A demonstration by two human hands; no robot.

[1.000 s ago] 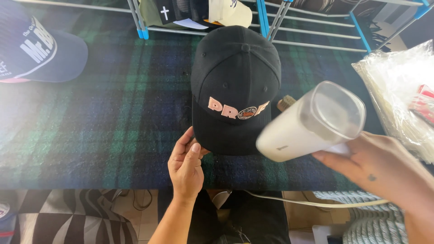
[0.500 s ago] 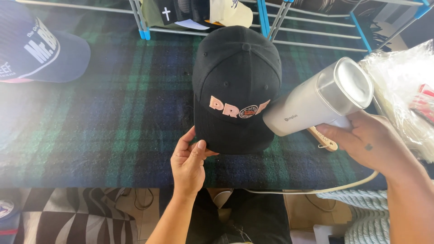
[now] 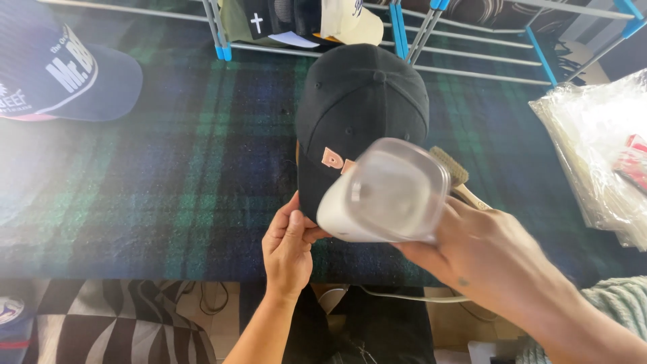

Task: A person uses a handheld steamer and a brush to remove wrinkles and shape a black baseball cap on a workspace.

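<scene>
A: Head view: black cap (image 3: 360, 101) flat on the plaid tabletop (image 3: 168, 175), brim toward the body, long axis running away.

B: Left hand (image 3: 288, 246) pinching the brim edge. Right hand (image 3: 482, 253) wrapped around a white steamer (image 3: 384, 195), held just above the cap's front, forearm angled in from the right.

I count one black cap (image 3: 360, 108) pinched in my left hand (image 3: 288, 246), one white steamer (image 3: 384, 195) gripped in my right hand (image 3: 482, 253), one brush (image 3: 455, 176) behind it, one navy cap (image 3: 64, 74) far left.
</scene>
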